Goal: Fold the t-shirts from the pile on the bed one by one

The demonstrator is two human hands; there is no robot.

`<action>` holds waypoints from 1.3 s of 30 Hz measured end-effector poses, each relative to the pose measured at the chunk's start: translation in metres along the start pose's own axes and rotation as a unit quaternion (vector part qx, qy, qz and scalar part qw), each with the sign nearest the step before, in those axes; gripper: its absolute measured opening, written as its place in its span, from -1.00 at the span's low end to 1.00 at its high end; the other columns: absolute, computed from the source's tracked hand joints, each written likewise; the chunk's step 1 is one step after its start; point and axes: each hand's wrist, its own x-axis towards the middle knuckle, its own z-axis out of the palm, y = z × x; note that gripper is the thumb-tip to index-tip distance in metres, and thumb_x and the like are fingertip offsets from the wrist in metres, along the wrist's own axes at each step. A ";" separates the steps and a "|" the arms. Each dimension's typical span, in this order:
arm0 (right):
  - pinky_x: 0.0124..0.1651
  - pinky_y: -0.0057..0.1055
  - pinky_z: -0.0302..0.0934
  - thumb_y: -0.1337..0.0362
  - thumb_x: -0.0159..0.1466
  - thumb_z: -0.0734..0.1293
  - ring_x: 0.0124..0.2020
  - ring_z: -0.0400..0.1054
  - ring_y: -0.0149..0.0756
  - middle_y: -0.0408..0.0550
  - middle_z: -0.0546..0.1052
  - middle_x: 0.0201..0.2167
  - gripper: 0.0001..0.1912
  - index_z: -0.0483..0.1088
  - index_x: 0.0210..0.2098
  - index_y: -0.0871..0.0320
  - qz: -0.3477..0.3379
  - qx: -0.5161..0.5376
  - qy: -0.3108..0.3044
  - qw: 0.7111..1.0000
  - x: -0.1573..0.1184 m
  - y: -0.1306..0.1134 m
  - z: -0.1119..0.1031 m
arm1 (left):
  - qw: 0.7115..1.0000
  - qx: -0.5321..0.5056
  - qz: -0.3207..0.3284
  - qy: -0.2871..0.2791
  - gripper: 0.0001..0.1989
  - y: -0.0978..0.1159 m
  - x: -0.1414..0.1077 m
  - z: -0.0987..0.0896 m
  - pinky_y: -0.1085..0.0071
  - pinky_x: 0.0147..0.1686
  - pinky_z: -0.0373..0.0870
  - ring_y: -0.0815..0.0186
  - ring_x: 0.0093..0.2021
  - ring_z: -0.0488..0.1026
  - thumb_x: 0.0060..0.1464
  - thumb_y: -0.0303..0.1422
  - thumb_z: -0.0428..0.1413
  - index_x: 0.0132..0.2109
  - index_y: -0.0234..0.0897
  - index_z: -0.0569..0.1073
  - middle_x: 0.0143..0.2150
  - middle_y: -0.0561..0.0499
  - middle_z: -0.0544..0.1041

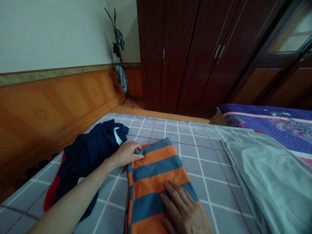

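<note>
A folded orange-and-blue striped cloth (158, 167) lies on the bed in front of me; I cannot tell whether it is a shirt. At its far left corner, my left hand (126, 154) pinches the edge between thumb and fingers. My right hand (185, 209) rests flat on the nearer right part, fingers slightly apart. Left of the cloth, partly behind my left forearm, is a crumpled navy garment (90, 148) with red parts and a light blue-white patch. The near end of the striped cloth runs out of view.
A grey checked sheet (207, 162) covers the bed. Pale grey-green fabric (270, 175) is spread at the right. Beyond stand a dark wooden wardrobe (180, 58) and a coat rack (119, 48) with clothes. Purple patterned bedding (268, 118) lies at the far right.
</note>
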 end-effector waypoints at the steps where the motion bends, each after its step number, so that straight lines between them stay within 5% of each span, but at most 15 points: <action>1: -0.04 -0.23 0.33 0.18 0.22 0.28 0.01 0.37 -0.07 0.13 0.50 -0.04 -0.66 0.41 -0.06 0.19 -0.003 -0.004 -0.001 1.000 0.000 0.000 0.000 | 1.000 0.013 0.000 -0.001 -0.80 0.002 -0.001 -0.001 0.36 -0.16 0.26 0.21 -0.16 0.40 -0.05 -0.25 0.17 -0.25 -0.22 0.46 -0.25 0.03 0.50; 11: -0.02 -0.24 0.32 0.24 0.21 0.27 0.01 0.37 -0.07 0.15 0.48 -0.01 -0.65 0.39 -0.03 0.21 -0.005 -0.013 -0.023 1.000 0.001 -0.002 -0.008 | 0.993 0.114 -0.016 -0.027 -0.77 0.008 -0.001 -0.009 0.33 -0.20 0.24 0.16 -0.14 0.38 0.00 -0.16 0.13 -0.31 -0.24 0.44 -0.26 -0.01 0.47; 21: 0.02 -0.26 0.29 0.11 0.25 0.27 0.04 0.35 -0.10 0.12 0.47 0.02 -0.63 0.41 -0.02 0.16 0.023 0.013 -0.038 0.999 0.000 -0.002 -0.004 | 0.997 0.057 -0.042 0.018 -0.93 0.020 0.000 -0.008 0.40 -0.27 0.21 0.24 -0.27 0.43 0.07 -0.32 0.04 -0.34 -0.20 0.35 -0.36 0.07 0.49; 32: 0.05 -0.30 0.27 0.14 0.29 0.24 0.04 0.35 -0.15 0.08 0.46 0.03 -0.63 0.39 0.02 0.16 0.022 0.001 -0.061 0.998 0.004 -0.003 -0.019 | 0.994 -0.016 -0.098 0.047 -0.94 -0.014 0.010 0.002 0.47 -0.32 0.27 0.28 -0.27 0.47 0.03 -0.39 0.06 -0.28 -0.23 0.38 -0.33 0.04 0.51; 39: 0.02 -0.17 0.29 0.14 0.20 0.30 0.11 0.28 0.01 0.21 0.40 0.08 -0.54 0.35 0.05 0.22 0.011 0.017 -0.062 0.998 -0.005 -0.002 -0.004 | 0.996 0.006 -0.062 0.066 -0.91 -0.006 0.007 -0.001 0.40 -0.18 0.29 0.26 -0.20 0.44 0.09 -0.45 0.02 -0.28 -0.24 0.42 -0.26 0.01 0.49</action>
